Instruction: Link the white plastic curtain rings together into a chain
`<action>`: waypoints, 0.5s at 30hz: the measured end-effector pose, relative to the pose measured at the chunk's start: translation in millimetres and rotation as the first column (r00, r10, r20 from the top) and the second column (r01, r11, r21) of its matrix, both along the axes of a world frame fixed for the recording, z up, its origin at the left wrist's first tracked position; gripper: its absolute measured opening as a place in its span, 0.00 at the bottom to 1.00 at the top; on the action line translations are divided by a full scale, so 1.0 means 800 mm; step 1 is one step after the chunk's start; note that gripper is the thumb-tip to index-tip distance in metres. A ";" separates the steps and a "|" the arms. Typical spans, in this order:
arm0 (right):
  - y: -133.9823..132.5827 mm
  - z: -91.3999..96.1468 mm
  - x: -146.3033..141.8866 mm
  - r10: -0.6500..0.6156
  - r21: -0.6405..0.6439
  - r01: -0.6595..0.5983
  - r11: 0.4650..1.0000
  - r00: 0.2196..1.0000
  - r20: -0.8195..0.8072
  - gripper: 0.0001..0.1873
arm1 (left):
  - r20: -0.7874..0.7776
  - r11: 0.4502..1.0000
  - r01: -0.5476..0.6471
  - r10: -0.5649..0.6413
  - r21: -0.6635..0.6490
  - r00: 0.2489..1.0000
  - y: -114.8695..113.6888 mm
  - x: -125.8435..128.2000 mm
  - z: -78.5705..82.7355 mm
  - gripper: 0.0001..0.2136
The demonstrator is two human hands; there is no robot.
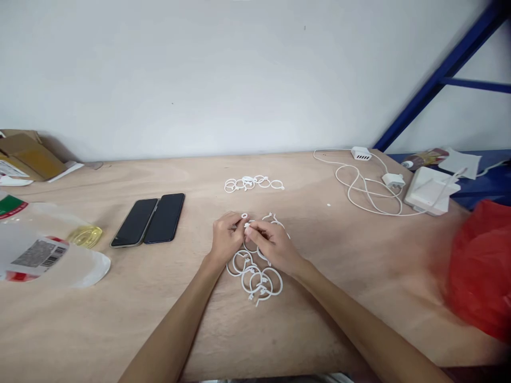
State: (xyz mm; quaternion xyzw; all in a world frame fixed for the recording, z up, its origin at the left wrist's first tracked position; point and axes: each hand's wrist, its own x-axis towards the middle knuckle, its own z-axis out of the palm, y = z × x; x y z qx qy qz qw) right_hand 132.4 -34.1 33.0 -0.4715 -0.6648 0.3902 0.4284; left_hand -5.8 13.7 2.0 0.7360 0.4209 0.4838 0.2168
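Note:
My left hand (227, 238) and my right hand (272, 243) meet at the middle of the wooden table (319, 276). Both pinch one small white plastic ring (245, 217) between their fingertips. Right under and before the hands lies a loose pile of white rings (255, 276), partly hidden by my right hand. A second, smaller cluster of white rings (253, 183) lies farther back, apart from both hands.
Two dark phones (149, 219) lie side by side at the left. A clear plastic bag with a barcode label (43, 255) and a cardboard box (27, 154) are far left. White chargers and cable (371, 183) sit back right, a red bag (483, 266) at the right edge.

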 end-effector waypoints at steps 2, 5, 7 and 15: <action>0.012 -0.001 0.008 -0.079 0.065 0.076 0.995 0.996 0.040 0.18 | -0.005 1.000 0.028 -0.028 0.003 1.000 -0.001 0.001 -0.001 0.08; 0.051 -0.008 0.023 -0.273 0.148 0.254 0.956 0.952 0.134 0.20 | -0.011 0.995 0.099 -0.099 0.027 0.995 0.000 0.002 -0.005 0.16; 0.087 -0.016 0.032 -0.325 0.150 0.295 0.944 0.910 0.259 0.15 | -0.016 0.990 0.130 -0.129 0.062 0.992 0.001 0.003 -0.007 0.22; 0.174 -0.038 0.032 -0.224 0.168 0.150 0.974 0.705 0.673 0.20 | -0.036 0.985 0.116 -0.112 0.128 0.993 0.003 0.001 -0.010 0.27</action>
